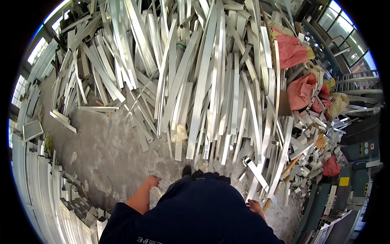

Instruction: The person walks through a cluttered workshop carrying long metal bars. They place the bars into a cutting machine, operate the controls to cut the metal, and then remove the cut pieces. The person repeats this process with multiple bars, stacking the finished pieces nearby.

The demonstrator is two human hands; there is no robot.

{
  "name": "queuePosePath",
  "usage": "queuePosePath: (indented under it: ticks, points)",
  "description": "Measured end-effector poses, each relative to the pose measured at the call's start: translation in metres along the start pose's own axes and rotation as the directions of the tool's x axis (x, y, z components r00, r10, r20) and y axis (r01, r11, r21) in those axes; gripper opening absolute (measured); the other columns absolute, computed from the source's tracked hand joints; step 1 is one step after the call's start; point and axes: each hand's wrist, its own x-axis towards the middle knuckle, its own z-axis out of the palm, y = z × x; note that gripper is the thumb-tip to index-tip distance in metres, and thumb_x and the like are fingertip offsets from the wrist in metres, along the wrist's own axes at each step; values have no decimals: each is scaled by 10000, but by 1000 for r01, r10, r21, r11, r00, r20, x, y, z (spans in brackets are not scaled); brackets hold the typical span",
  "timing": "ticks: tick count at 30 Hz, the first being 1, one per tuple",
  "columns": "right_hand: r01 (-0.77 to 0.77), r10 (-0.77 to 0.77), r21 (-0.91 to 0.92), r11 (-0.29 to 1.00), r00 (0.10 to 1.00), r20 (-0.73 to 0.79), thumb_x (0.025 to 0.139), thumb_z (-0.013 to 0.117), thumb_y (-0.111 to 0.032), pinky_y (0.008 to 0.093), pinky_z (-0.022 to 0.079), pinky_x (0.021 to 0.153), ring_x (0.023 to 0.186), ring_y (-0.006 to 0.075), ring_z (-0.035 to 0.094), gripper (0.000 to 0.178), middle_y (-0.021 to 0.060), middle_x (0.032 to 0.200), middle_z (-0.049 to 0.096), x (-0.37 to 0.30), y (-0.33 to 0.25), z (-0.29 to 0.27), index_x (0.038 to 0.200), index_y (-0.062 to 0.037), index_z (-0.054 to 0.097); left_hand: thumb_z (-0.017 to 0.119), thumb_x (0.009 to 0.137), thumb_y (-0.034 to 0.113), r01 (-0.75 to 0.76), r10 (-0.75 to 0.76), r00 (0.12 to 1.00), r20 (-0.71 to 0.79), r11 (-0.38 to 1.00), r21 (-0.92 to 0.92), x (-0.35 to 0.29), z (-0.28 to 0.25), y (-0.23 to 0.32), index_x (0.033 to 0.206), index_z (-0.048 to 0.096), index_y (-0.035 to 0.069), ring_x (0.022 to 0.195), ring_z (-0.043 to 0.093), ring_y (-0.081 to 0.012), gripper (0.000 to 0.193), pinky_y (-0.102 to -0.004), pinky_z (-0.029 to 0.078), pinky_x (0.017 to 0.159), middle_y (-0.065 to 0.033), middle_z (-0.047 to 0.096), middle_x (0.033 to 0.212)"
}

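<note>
My left hand [152, 181] hangs out over the concrete floor on the left of my body, fingers loosely stretched and holding nothing visible. On the other side, my right hand [255, 206] is low beside my dark shirt with its fingers curled. A small dark spot shows at those fingertips, too small to name. The near end of a long silver metal profile [266, 140] lies close by this hand; I cannot tell whether they touch. A short square metal tube [256, 175] lies slantwise across the profiles just ahead of the right hand.
A big heap of long metal profiles [203, 85] spreads ahead. Red sacks [302, 91] and short offcuts [313, 150] are piled at the right, near dark green machinery [359, 150]. More profiles [40, 175] are stacked along the left. Grey concrete floor [109, 146] lies between.
</note>
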Motion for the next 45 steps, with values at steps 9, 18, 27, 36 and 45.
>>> queuePosePath:
  ticks: [9, 18, 27, 36, 45]
  points:
    - [11, -11, -9, 1000, 1000, -12, 909, 583, -262, 345, 503, 597, 673, 208, 607, 319, 85, 861, 614, -10, -6, 0, 1097, -5, 572, 656, 808, 312, -38, 39, 999, 10, 996, -82, 13, -1, -5, 1035, 653, -111, 716, 680, -277, 480, -372, 532, 673, -222, 687, 899]
    - [2, -2, -17, 1000, 1000, -17, 906, 586, -259, 356, 512, 601, 675, 209, 608, 327, 87, 881, 622, -6, -9, -9, 1109, -3, 573, 641, 820, 336, 0, 0, 998, 59, 1000, 14, 2, -3, 3, 1047, 665, -83, 744, 684, -262, 478, -371, 524, 708, -197, 696, 915]
    - [-6, 5, -37, 999, 999, -32, 899, 590, -251, 344, 508, 599, 666, 197, 604, 329, 80, 839, 620, -11, -14, -8, 1110, 2, 580, 639, 830, 333, 2, 0, 999, 40, 999, -38, 1, 6, -4, 1055, 666, -71, 725, 685, -246, 463, -359, 525, 682, -176, 699, 936]
    - [-48, 49, -66, 997, 999, 19, 887, 601, -266, 349, 510, 596, 646, 203, 608, 354, 84, 846, 628, 11, -7, 5, 1121, -1, 592, 653, 809, 342, -11, 11, 1000, 15, 1000, -3, 10, 4, -7, 1015, 674, -80, 700, 678, -246, 470, -361, 526, 666, -178, 696, 856]
    - [-112, 105, -161, 981, 993, -49, 886, 579, -249, 350, 513, 629, 736, 221, 626, 345, 109, 935, 636, 9, -28, 47, 1123, 1, 586, 614, 801, 434, -75, 52, 992, 111, 974, 212, 88, -37, 1, 997, 693, -49, 844, 673, -330, 527, -407, 513, 783, -197, 695, 906]
